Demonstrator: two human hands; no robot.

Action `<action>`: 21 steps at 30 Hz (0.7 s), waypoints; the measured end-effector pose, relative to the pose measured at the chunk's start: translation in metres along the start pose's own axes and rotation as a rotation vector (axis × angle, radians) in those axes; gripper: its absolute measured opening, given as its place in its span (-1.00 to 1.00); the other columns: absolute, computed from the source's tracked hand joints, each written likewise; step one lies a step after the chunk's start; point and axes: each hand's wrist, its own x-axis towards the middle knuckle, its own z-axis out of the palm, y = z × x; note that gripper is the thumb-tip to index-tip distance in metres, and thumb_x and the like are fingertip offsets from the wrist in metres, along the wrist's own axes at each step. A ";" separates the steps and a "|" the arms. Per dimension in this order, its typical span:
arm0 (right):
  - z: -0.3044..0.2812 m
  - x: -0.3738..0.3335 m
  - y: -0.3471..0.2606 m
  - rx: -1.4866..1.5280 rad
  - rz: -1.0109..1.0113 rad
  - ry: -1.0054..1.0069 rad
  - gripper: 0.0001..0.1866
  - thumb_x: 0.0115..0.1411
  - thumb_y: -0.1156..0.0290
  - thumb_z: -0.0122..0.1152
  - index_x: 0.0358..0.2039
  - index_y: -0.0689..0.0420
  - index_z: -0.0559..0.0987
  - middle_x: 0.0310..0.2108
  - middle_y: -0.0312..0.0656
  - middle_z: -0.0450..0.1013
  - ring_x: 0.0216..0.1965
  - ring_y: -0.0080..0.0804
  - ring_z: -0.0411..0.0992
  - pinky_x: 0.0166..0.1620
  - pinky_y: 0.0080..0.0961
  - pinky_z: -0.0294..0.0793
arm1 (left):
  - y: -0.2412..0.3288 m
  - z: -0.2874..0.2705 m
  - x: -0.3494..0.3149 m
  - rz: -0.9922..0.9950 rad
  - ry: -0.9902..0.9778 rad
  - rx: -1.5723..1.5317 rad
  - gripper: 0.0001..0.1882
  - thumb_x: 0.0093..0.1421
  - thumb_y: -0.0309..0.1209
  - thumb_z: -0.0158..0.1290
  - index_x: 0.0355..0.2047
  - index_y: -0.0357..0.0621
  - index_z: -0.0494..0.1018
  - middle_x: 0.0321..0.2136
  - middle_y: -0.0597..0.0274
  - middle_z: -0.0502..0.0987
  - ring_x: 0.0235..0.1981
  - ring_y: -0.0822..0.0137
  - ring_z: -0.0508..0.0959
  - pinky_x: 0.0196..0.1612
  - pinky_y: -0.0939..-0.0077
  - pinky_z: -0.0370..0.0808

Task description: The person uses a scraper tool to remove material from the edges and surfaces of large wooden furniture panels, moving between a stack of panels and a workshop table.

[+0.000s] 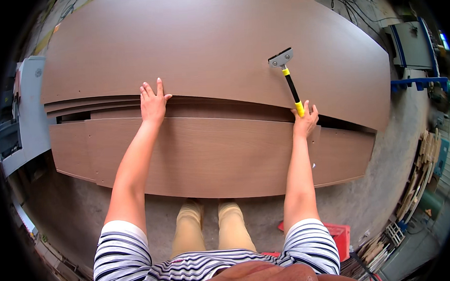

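My left hand (pixel 153 104) lies with fingers spread on the near edge of a large brown wood-grain panel (pixel 181 47) and holds nothing. My right hand (pixel 307 123) is at the gap between that panel and a narrower brown panel (pixel 215 156) nearer me. A scraper (pixel 293 87) with a black and yellow handle and a flat metal head sits in the crook between my right thumb and forefinger. Its head points away from me, over the large panel. Some of the right fingers' grip is hidden by the hand.
More brown panel edges (pixel 118 101) show layered in the gap. A light grey machine (pixel 34 106) stands at the left, and a grey cabinet (pixel 412 44) at the far right. Wood strips (pixel 419 169) are piled at the right. A red crate (pixel 341 236) is by my right side.
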 end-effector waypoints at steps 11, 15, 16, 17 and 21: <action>-0.001 0.032 0.041 0.123 -0.106 -0.085 -0.38 0.04 0.11 0.42 0.12 -0.02 0.50 0.07 0.03 0.41 -0.14 0.03 0.43 0.04 -0.15 0.37 | 0.007 -0.017 0.000 0.117 -0.255 -0.218 -0.11 0.22 0.12 -0.04 0.38 -0.08 -0.09 0.30 -0.42 -0.02 0.35 -0.20 0.02 0.36 0.15 0.04; -0.073 -0.025 -0.015 0.577 0.226 -0.293 -0.51 0.15 0.14 0.34 -0.04 0.22 0.54 -0.08 -0.03 0.52 -0.07 -0.14 0.47 0.02 -0.34 0.40 | -0.050 -0.045 -0.133 0.388 -0.484 -0.401 -0.24 0.22 -0.09 0.05 0.34 -0.02 0.04 0.31 -0.14 0.09 0.35 -0.04 0.08 0.35 0.03 0.06; -0.087 -0.052 -0.019 0.712 0.249 -0.333 -0.53 0.19 0.13 0.31 -0.08 0.27 0.54 -0.10 -0.07 0.53 -0.05 -0.27 0.47 0.01 -0.38 0.40 | -0.063 -0.051 -0.191 0.391 -0.433 -0.457 -0.23 0.19 -0.13 0.08 0.34 -0.02 0.05 0.29 -0.13 0.12 0.33 -0.06 0.12 0.33 0.03 0.11; -0.103 -0.078 -0.025 0.795 0.269 -0.378 -0.57 0.20 0.14 0.29 -0.13 0.25 0.52 -0.18 -0.11 0.49 -0.14 -0.30 0.44 -0.08 -0.40 0.38 | -0.070 -0.075 -0.250 0.317 -0.474 -0.583 -0.26 0.19 -0.17 0.08 0.33 -0.04 0.07 0.29 -0.12 0.15 0.31 -0.08 0.15 0.30 0.04 0.16; -0.222 -0.211 -0.028 0.899 0.433 -0.712 -0.70 0.25 0.18 0.22 -0.31 0.15 0.41 -0.49 -0.23 0.33 -0.50 -0.44 0.30 -0.43 -0.50 0.29 | -0.083 -0.195 -0.458 0.033 -0.799 -0.785 -0.20 0.18 -0.17 0.06 0.35 -0.09 -0.02 0.24 -0.16 0.19 0.22 -0.13 0.25 0.26 0.07 0.22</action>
